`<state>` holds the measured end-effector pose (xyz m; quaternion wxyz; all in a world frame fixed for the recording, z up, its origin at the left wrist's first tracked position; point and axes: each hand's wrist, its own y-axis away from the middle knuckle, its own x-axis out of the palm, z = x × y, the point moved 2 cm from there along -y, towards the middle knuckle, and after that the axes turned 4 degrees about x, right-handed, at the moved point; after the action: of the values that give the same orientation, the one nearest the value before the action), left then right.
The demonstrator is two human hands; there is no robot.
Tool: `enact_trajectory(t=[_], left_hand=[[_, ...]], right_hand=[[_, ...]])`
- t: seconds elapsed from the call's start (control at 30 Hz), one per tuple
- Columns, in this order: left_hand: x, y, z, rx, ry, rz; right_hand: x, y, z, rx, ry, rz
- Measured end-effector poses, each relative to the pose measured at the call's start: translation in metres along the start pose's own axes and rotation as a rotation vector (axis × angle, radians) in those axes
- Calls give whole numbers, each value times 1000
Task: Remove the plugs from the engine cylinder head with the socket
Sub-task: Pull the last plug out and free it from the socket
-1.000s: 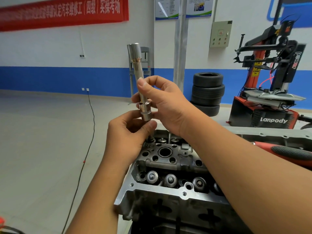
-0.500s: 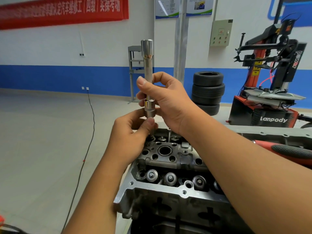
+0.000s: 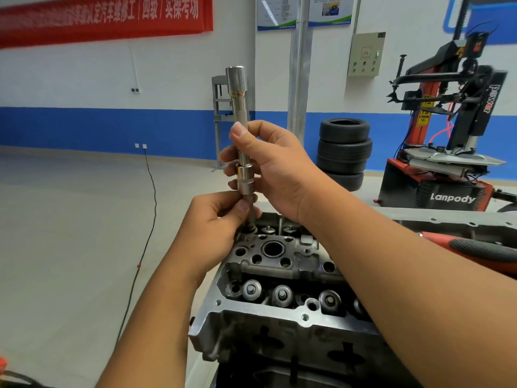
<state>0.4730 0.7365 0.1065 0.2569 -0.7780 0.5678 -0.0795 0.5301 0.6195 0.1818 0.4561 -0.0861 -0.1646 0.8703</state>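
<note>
The engine cylinder head (image 3: 279,312) sits closest to the viewer, a grey casting with a row of round valve-spring caps (image 3: 281,294) along its near side and a large round bore (image 3: 272,249) among smaller holes farther back. At the far left corner of the head, the left hand (image 3: 215,222) has its grip closed in a pinch: thumb and fingertips curl round the thin dark plug (image 3: 252,212) that stands upright out of a hole there, its lower end at the casting. Directly above, the right hand (image 3: 275,166) has its grip closed round the socket (image 3: 241,130), a long bright steel tool held upright; the thumb presses the shaft from the near side and the fingers wrap behind it, the stepped lower collar resting just over the left thumb and in line with the plug. The wider top end of the socket stands free above the hand. To the right, behind the right forearm, a red and black handle (image 3: 481,249) lies near the head's right edge, in front of another grey casting (image 3: 447,219). Beyond, a black cable (image 3: 148,208) trails across the pale floor toward wall outlets, a stack of tyres (image 3: 344,152) stands against the blue and white wall, and a red and black tyre changer (image 3: 444,152) marked "Lanpody" fills the far right.
</note>
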Motion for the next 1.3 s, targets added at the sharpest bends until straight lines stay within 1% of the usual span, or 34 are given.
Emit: enact_trajectory(t=[0.07,0.17,0.23,0.27,0.4,0.47,0.6,0.73,0.8,0.9,0.97,1.03,1.1,1.17,1.23,1.3], left_hand=[[-2,-1,0,17,-30,-10],[-4,-1,3,50,-71,-117],[-6,-1,3,48,-68,-147],[-6,-1,3,55,-74,-130],[-5,-1,4,22,3,31],[-3,0,3,35,-20,52],[-2,0,2,79,-39,-38],[-2,0,5,65,-63,-115],[-1,-1,5,75,-61,-67],[0,0,4,43,27,12],[-1,0,3,67,-3,-15],[-1,-1,3,91,-58,-77],[-2,0,4,78,-74,-148],[-3,0,4,73,-63,-186],[-4,0,4,72,-27,-181],[-3,0,4,78,-13,-131]], right_hand=[[2,0,0,8,-13,17],[4,1,0,12,-16,27],[3,2,1,-17,8,14],[3,2,1,-30,21,2],[2,1,0,-45,37,-22],[3,1,1,-41,34,-12],[6,2,3,-3,-6,17],[1,2,2,-27,0,-24],[0,2,2,-38,26,-40],[2,2,3,-31,51,-37],[3,2,3,-23,49,-15],[5,2,3,-10,30,5],[5,2,4,14,11,0],[6,2,4,20,21,-14],[6,2,4,-9,37,-19],[5,2,3,-39,39,-39]])
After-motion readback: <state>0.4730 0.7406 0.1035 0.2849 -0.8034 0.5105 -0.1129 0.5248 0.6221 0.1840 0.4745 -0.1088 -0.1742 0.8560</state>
